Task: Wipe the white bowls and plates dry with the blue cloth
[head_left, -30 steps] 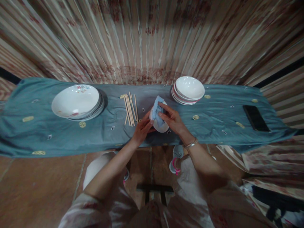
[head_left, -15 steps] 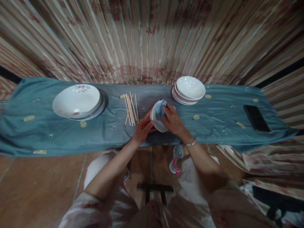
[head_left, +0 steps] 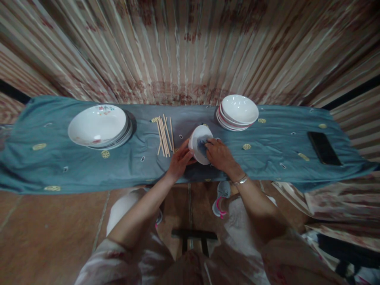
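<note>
A white bowl (head_left: 197, 156) is held tilted over the front middle of the table, its inside facing up and toward me. My left hand (head_left: 179, 160) is closed on the bowl's left side, thumb at the rim. Inside the bowl lies a blue-grey cloth (head_left: 202, 144), pressed there by the bent fingers of my right hand (head_left: 219, 153). Part of the cloth is hidden under those fingers. Left of the bowl, several wooden chopsticks (head_left: 164, 136) lie loosely together, a few of them crossing.
A blue-green patterned cloth (head_left: 142, 174) covers the narrow table. Stacked plates (head_left: 97, 124) stand on the left; stacked bowls (head_left: 240, 110) stand behind my right hand. A black phone (head_left: 323, 148) lies at the right. Pleated curtains (head_left: 178, 51) hang behind.
My right hand has moved the cloth from the bowl's upper rim down into its middle. My left hand keeps its hold on the bowl. The view has shifted slightly.
</note>
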### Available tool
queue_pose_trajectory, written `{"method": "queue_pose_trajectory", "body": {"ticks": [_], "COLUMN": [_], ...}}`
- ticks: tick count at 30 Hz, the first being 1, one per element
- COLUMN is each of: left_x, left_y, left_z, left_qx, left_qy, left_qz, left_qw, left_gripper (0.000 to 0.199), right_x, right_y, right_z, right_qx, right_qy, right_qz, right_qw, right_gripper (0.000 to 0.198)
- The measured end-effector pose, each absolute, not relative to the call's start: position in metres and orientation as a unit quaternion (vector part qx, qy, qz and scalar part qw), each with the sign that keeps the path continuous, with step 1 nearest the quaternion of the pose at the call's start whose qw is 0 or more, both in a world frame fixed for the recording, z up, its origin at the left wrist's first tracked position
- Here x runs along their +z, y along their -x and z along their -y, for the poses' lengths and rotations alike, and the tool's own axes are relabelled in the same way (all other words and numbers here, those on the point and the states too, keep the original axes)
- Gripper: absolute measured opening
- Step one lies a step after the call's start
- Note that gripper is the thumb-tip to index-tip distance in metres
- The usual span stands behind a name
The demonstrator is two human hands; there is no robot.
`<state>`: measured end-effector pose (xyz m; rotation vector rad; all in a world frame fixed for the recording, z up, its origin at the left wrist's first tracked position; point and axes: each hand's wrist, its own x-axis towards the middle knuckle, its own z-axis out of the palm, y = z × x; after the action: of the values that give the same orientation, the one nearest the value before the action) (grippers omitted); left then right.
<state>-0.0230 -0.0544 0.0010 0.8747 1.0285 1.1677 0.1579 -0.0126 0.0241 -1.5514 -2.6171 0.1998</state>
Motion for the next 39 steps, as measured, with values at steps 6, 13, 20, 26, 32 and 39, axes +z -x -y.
{"method": "queue_pose_trajectory", "body": {"ticks": [6, 13, 20, 26, 32, 39], "left_x": [0.0, 0.0, -0.004, -0.005, -0.004, -0.005], "left_y": [0.023, 0.022, 0.022, 0.023, 0.022, 0.022], "left_z": [0.054, 0.054, 0.052, 0.052, 0.051, 0.05], "left_qx": [0.506, 0.502, 0.504, 0.5, 0.503, 0.507], "left_qy": [-0.388, -0.389, -0.38, -0.385, -0.383, -0.383], "left_qz": [-0.457, -0.465, -0.465, -0.468, -0.458, -0.45], "left_qw": [0.62, 0.617, 0.621, 0.619, 0.625, 0.628], "left_gripper": [0.082, 0.082, 0.086, 0.082, 0.089, 0.087], "right_x": [0.027, 0.02, 0.012, 0.003, 0.001, -0.009], "right_y": [-0.16, -0.162, -0.155, -0.149, -0.145, -0.144], "right_z": [0.012, 0.005, 0.006, 0.007, 0.008, 0.005], "right_qx": [0.145, 0.297, 0.397, 0.397, 0.383, 0.348], "right_qy": [0.488, 0.428, 0.378, 0.377, 0.385, 0.386], "right_qz": [0.86, 0.848, 0.804, 0.785, 0.78, 0.788], "right_qw": [0.025, 0.101, 0.231, 0.288, 0.311, 0.331], "right_gripper": [0.032, 0.031, 0.033, 0.036, 0.04, 0.047]}}
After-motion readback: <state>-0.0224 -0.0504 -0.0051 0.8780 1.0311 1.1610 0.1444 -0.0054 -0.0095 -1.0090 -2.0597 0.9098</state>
